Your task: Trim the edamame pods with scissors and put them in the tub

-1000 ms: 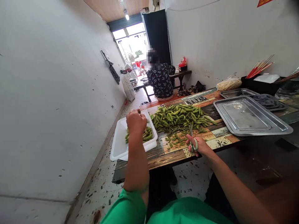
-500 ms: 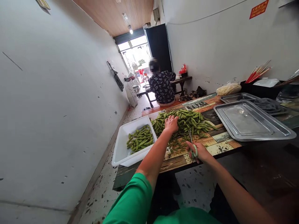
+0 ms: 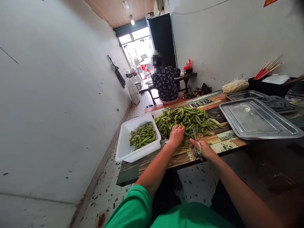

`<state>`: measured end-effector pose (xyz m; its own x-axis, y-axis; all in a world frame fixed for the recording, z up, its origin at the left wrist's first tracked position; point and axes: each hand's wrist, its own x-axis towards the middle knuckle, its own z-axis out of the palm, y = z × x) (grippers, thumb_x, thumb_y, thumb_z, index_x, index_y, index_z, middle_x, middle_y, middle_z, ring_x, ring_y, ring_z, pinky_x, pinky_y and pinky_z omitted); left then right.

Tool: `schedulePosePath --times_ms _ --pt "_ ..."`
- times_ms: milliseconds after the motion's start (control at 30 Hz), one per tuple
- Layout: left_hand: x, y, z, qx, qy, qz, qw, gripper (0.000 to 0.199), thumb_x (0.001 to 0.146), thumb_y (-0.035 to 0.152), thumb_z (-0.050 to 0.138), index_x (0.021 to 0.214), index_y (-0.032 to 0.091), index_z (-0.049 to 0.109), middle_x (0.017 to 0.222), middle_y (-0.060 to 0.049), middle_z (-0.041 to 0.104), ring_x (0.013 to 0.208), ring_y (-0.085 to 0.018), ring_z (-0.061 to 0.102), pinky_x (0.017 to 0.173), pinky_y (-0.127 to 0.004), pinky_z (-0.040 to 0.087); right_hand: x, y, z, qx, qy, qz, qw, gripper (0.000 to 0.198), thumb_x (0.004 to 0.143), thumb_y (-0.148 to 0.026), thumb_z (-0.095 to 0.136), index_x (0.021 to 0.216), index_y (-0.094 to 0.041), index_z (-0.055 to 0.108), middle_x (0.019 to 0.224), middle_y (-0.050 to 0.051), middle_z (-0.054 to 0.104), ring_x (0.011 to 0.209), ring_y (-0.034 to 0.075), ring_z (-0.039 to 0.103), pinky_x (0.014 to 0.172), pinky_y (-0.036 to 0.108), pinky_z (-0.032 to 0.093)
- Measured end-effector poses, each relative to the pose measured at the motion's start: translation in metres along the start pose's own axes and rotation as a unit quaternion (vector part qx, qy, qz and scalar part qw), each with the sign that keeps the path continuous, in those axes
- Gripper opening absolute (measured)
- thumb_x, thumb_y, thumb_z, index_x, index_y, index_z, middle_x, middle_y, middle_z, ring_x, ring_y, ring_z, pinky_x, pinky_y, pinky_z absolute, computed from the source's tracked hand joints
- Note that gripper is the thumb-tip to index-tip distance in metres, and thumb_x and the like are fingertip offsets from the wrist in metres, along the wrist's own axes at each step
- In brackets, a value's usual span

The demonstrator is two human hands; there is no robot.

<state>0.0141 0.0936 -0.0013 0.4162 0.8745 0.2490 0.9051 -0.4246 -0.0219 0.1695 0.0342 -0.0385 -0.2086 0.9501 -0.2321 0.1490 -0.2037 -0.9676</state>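
A heap of green edamame pods (image 3: 190, 117) is spread over the patterned table. My left hand (image 3: 177, 135) rests at the heap's near edge, its fingers curled downward; what lies under the fingertips is hidden. In my right hand (image 3: 205, 150) is a pair of scissors (image 3: 199, 148) with pale green handles, the thin blades pointing away toward the pods. Left of the heap stands a white plastic tub (image 3: 123, 144) with loose pods (image 3: 143, 135) on its bottom.
Metal trays (image 3: 256, 118) lie to the right, one with dark cloth-like material (image 3: 276, 103). Behind them are a bag of pale sticks (image 3: 235, 85) and a black box (image 3: 268, 87) holding red-tipped sticks. A person (image 3: 165, 84) sits farther off, back turned. A white wall (image 3: 59, 95) runs along the left.
My left hand has drawn back from the top of the heap to its near edge, and its fingers are more curled. My right hand keeps the scissors in nearly the same place. The view has tipped slightly.
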Motion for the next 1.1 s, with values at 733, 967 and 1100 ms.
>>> schedulePosePath --times_ms 733,967,1100 --pt "0.001 -0.007 0.001 -0.681 0.057 -0.045 0.729 0.03 0.09 0.022 0.045 0.119 0.013 0.047 0.073 0.0 0.061 0.067 -0.01 0.061 0.075 -0.024 0.046 0.008 -0.031 -0.007 -0.138 0.116 -0.154 0.971 0.063 0.067 -0.066 0.066 0.105 -0.017 0.058 0.08 0.007 0.067 0.069 0.02 0.061 0.063 0.029 0.048" --pt "-0.005 0.0 -0.003 -0.792 -0.036 -0.076 0.604 0.032 0.079 0.041 0.065 0.083 0.012 0.053 0.082 -0.007 0.069 0.06 -0.01 0.062 0.061 -0.023 0.049 -0.003 -0.038 -0.015 -0.165 0.05 -0.041 0.984 0.052 0.064 -0.066 0.067 0.082 -0.017 0.065 0.061 0.003 0.062 0.054 0.017 0.056 0.054 0.028 0.046" --pt "-0.008 -0.001 -0.002 -0.782 -0.025 -0.102 0.615 0.035 0.072 0.043 0.071 0.075 0.011 0.056 0.068 -0.004 0.067 0.053 -0.01 0.061 0.056 -0.022 0.049 -0.006 -0.037 -0.012 -0.125 0.026 -0.029 0.991 0.05 0.064 -0.063 0.069 0.08 -0.016 0.064 0.058 0.001 0.06 0.049 0.014 0.054 0.047 0.025 0.042"
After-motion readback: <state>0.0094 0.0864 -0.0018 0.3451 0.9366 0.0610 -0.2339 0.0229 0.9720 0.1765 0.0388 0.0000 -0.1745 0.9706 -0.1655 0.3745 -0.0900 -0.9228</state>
